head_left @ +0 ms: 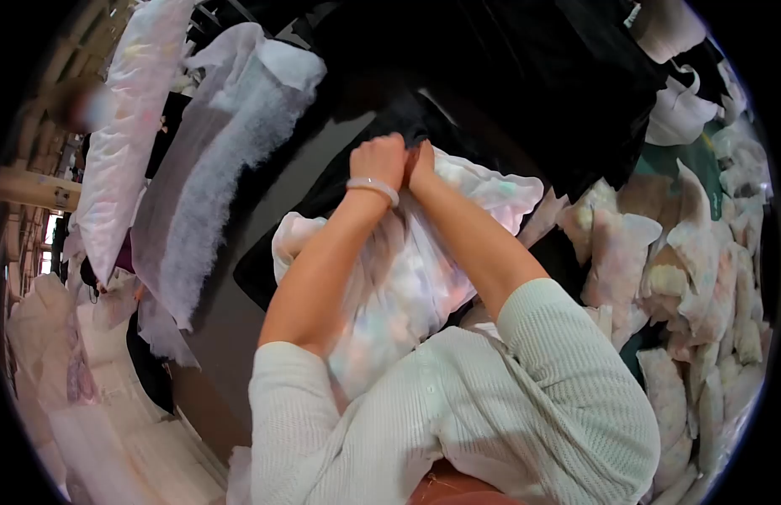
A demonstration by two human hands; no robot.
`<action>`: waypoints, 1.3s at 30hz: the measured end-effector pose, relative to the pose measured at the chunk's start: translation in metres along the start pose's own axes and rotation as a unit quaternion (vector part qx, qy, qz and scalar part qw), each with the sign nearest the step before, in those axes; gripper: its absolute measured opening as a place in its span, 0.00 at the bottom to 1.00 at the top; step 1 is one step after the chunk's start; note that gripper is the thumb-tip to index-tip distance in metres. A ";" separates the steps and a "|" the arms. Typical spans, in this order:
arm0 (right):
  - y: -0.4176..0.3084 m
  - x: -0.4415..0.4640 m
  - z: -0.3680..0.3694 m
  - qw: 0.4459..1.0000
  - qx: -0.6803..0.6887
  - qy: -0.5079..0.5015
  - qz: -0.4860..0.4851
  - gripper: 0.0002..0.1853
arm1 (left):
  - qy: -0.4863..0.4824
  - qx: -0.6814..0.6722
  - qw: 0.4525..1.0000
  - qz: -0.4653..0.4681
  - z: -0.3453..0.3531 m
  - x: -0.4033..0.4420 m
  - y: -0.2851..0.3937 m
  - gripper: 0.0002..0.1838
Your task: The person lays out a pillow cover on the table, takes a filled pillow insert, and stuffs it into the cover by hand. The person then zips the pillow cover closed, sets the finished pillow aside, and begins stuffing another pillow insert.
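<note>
In front of me lies a soft white bag or cushion (390, 278) with pale pastel colours showing through its thin skin. Beneath and around it spreads black fabric (323, 192). My left hand (379, 162), with a pale bracelet at the wrist, is closed in a fist at the cushion's far side. Right beside it my right hand (420, 163) is closed too, fingers bent away from me. Dark cloth shows at the fingertips of both hands, and they appear to grip the black fabric. The exact hold is hidden behind the knuckles.
A long quilted white piece (134, 126) and a fluffy sheet of white wadding (230, 168) stand to the left. Large black cloth (525, 93) fills the far right. Several stuffed pale cushions (622, 261) are heaped at the right, and stacked white material (113, 396) lies lower left.
</note>
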State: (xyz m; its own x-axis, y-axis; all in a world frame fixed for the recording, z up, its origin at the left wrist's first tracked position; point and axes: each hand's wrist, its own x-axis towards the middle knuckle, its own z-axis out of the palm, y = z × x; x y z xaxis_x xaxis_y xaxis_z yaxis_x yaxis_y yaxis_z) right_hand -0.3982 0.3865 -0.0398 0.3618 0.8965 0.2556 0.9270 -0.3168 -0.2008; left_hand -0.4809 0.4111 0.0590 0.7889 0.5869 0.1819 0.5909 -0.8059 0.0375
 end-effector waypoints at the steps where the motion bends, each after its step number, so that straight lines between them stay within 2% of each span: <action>1: -0.001 0.004 -0.004 0.997 -0.069 -0.022 -0.028 0.17 | 0.022 -0.013 0.999 -0.027 -0.005 0.007 -0.005 0.13; 2: -0.003 0.002 -0.006 0.997 0.030 -0.051 0.041 0.20 | 0.031 -0.031 0.997 -0.056 -0.009 0.015 -0.011 0.16; 3: -0.012 -0.004 -0.039 0.983 0.126 -0.076 0.107 0.24 | 0.043 -0.035 0.996 -0.074 -0.008 0.020 -0.017 0.17; 4: -0.020 -0.022 -0.071 0.976 0.159 -0.124 0.080 0.29 | 0.038 -0.041 0.995 -0.084 -0.011 0.024 -0.018 0.17; 6: -0.041 -0.073 -0.079 0.986 0.097 0.137 0.014 0.31 | 0.029 -0.052 0.994 -0.092 -0.011 0.023 -0.020 0.18; 7: -0.042 -0.085 -0.079 0.986 0.093 0.138 0.015 0.31 | 0.027 -0.055 0.995 -0.085 -0.010 0.024 -0.023 0.17; 9: -0.037 -0.105 -0.073 0.998 0.008 0.051 -0.040 0.34 | 0.021 -0.065 0.995 -0.078 -0.004 0.021 -0.019 0.17; 10: -0.033 -0.095 -0.061 0.998 -0.057 -0.002 -0.018 0.34 | 0.005 -0.063 0.997 -0.055 -0.005 0.020 -0.013 0.16; 11: -0.027 -0.086 -0.034 0.998 -0.059 -0.001 -0.015 0.34 | -0.011 -0.058 0.998 -0.032 -0.006 0.018 -0.009 0.16; 12: -0.021 -0.078 0.006 0.998 0.046 0.033 -0.011 0.32 | -0.005 -0.077 0.997 -0.021 -0.008 0.013 0.002 0.14; 13: -0.018 -0.064 0.022 0.995 0.082 0.056 -0.007 0.32 | -0.014 -0.069 0.997 0.005 -0.001 0.011 0.008 0.14; 15: -0.015 -0.034 0.026 0.996 0.050 0.072 0.006 0.31 | -0.054 -0.034 0.997 0.050 0.011 0.001 0.023 0.13; 18: -0.010 -0.014 0.031 0.998 0.017 0.063 0.012 0.30 | -0.053 -0.036 0.997 0.042 0.032 -0.017 0.029 0.13; 20: -0.007 -0.002 0.036 0.998 0.005 0.062 0.022 0.29 | -0.051 -0.084 0.995 0.025 0.029 -0.024 0.019 0.13; 23: -0.009 0.018 0.049 0.998 -0.022 0.060 0.029 0.28 | -0.061 -0.077 0.995 0.017 0.011 -0.043 -0.003 0.12; 25: -0.008 0.029 0.056 0.997 -0.044 0.057 0.031 0.27 | -0.113 -0.010 0.993 0.018 -0.007 -0.056 -0.034 0.10; 27: -0.007 0.028 0.056 0.997 -0.050 0.057 0.031 0.27 | -0.162 -0.002 0.986 -0.034 -0.038 -0.071 -0.078 0.14; 28: -0.004 0.023 0.054 0.997 -0.045 0.059 0.023 0.26 | -0.149 -0.056 0.987 -0.037 -0.058 -0.086 -0.104 0.17; 29: 0.001 0.018 0.053 0.997 -0.039 0.060 0.017 0.26 | -0.104 -0.186 0.976 -0.040 -0.058 -0.100 -0.143 0.19; 30: 0.003 0.012 0.046 0.998 -0.024 0.057 0.006 0.26 | -0.066 -0.235 0.968 -0.051 -0.076 -0.121 -0.162 0.18; 31: 0.006 0.007 0.039 0.999 -0.009 0.053 -0.005 0.25 | -0.027 -0.262 0.960 -0.091 -0.087 -0.146 -0.186 0.18; 32: 0.010 0.004 0.044 0.998 -0.028 0.052 -0.023 0.25 | 0.052 -0.345 0.924 -0.158 -0.092 -0.177 -0.201 0.18; 33: 0.013 0.005 0.050 0.997 -0.047 0.054 -0.038 0.25 | 0.107 -0.320 0.910 -0.240 -0.101 -0.208 -0.199 0.23; 34: 0.014 0.006 0.048 0.994 -0.021 0.092 -0.052 0.25 | 0.149 -0.216 0.911 -0.317 -0.094 -0.240 -0.194 0.29; 35: 0.012 0.004 0.045 0.990 0.004 0.129 -0.063 0.25 | 0.146 -0.335 0.865 -0.344 -0.078 -0.267 -0.185 0.38; 36: 0.008 0.006 0.042 0.989 0.005 0.132 -0.073 0.25 | 0.136 -0.448 0.846 -0.256 -0.065 -0.269 -0.155 0.41; 37: 0.005 0.003 0.039 0.990 0.035 0.124 -0.060 0.24 | 0.109 -0.561 0.802 -0.173 -0.051 -0.272 -0.126 0.44; 38: 0.002 0.000 0.036 0.991 0.062 0.110 -0.051 0.23 | 0.107 -0.405 0.881 -0.219 -0.026 -0.270 -0.100 0.44; 39: -0.006 0.000 0.014 0.990 0.058 0.104 -0.069 0.23 | 0.100 -0.238 0.929 -0.264 -0.004 -0.272 -0.087 0.45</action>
State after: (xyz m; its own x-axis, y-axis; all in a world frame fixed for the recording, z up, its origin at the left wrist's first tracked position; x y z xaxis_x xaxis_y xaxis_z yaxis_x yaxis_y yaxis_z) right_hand -0.4051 0.3922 -0.0515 0.2559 0.8415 0.4759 0.9558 -0.1465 -0.2549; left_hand -0.7471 0.3211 0.0103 0.3356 0.9224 0.1911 0.7078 -0.3807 0.5950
